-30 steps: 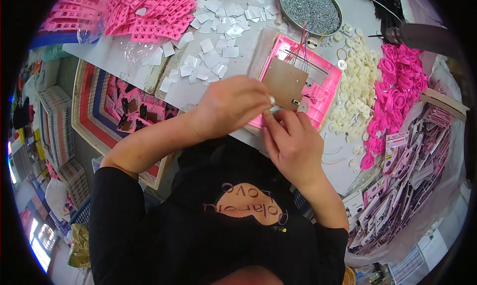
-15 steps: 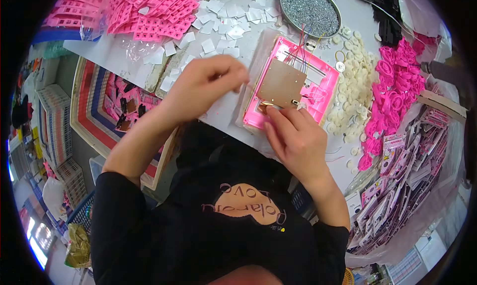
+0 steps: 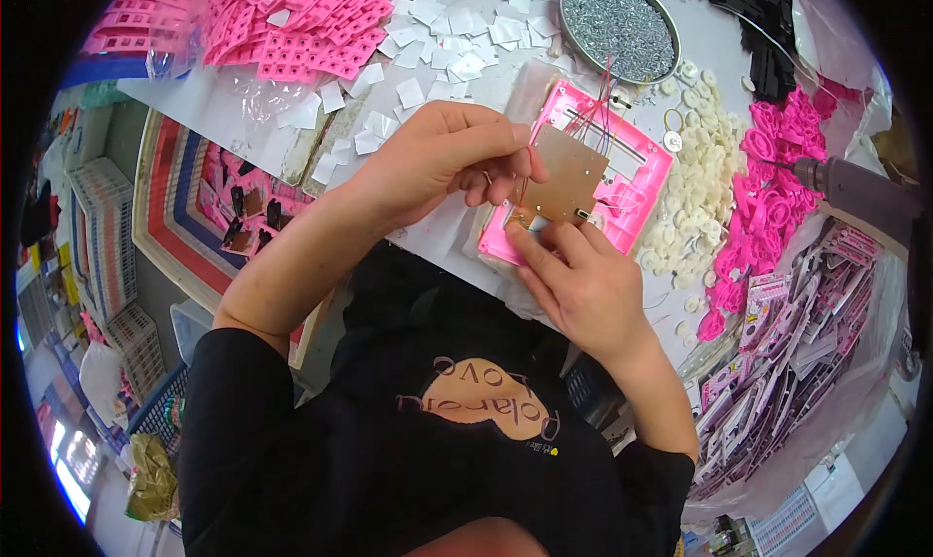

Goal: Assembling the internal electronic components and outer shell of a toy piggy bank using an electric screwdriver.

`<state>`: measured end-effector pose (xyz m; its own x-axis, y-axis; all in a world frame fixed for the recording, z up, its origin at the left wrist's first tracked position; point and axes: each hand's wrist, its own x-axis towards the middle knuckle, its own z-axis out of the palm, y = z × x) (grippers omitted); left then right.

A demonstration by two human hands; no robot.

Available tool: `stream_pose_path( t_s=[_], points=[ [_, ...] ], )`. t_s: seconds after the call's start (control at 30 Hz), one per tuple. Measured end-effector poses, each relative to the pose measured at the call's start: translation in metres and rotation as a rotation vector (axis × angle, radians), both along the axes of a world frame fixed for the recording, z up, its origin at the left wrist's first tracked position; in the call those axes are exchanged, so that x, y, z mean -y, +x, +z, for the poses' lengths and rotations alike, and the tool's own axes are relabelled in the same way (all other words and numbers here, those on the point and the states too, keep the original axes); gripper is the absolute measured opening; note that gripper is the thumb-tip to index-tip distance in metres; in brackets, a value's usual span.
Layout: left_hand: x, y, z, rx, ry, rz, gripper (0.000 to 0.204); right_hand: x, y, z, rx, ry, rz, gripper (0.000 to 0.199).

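Observation:
A pink plastic casing (image 3: 641, 168) lies open on the table, with a brown circuit board (image 3: 569, 173) inside it. Thin red and dark wires (image 3: 604, 110) rise from its far end. Over the board's left edge, my left hand (image 3: 466, 158) is closed in a pinch. A thin reddish wire (image 3: 524, 190) runs down from its fingertips toward the board's near edge. My right hand (image 3: 588, 280) has its thumb and bent fingers pressed down at that near edge, beside a small brassy piece. What lies under those fingertips is hidden.
A round tray of small screws (image 3: 622, 32) stands behind the casing. White round parts (image 3: 705, 158) and pink ring-like parts (image 3: 768, 168) lie to the right, near an electric screwdriver (image 3: 846, 183). White square pieces (image 3: 457, 32) and pink keypad-like parts (image 3: 301, 17) cover the back left.
My left hand has moved right, over the board, and its fingers now pinch the wire. My right thumb has shifted up toward the board's near edge. The view has tilted slightly.

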<state>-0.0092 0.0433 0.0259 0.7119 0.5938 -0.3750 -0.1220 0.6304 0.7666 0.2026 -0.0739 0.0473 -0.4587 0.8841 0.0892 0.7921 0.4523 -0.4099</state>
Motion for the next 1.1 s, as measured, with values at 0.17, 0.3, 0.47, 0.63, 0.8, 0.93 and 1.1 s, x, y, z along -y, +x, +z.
stream_pose_path(
  t_s=[0.17,0.3,0.47,0.63,0.8,0.93,1.1],
  points=[
    [0.013,0.0,0.003,0.088,-0.028,0.062,0.039,0.001,0.007,0.002,-0.051,-0.078,-0.003,0.032],
    [0.024,-0.001,0.021,0.006,0.356,-0.078,0.04,0.005,0.028,-0.001,-0.423,-0.084,-0.128,0.037],
    [0.032,0.011,0.032,-0.076,0.744,-0.235,0.031,-0.001,0.007,0.028,-0.674,-0.091,-0.27,0.037],
    [0.036,0.02,0.04,-0.186,0.777,-0.241,0.014,0.005,0.024,0.026,-0.489,-0.141,-0.351,0.016],
    [0.052,0.025,0.031,-0.293,1.222,-0.094,0.019,0.034,0.042,0.029,-0.374,-0.288,-0.48,0.012],
    [0.07,0.027,0.015,-0.25,1.42,-0.211,0.027,0.053,0.038,0.015,-0.247,0.001,-0.364,0.017],
    [0.076,0.033,0.005,-0.253,1.483,-0.237,0.031,0.051,0.038,0.013,-0.157,0.081,-0.292,0.02]
  ],
)
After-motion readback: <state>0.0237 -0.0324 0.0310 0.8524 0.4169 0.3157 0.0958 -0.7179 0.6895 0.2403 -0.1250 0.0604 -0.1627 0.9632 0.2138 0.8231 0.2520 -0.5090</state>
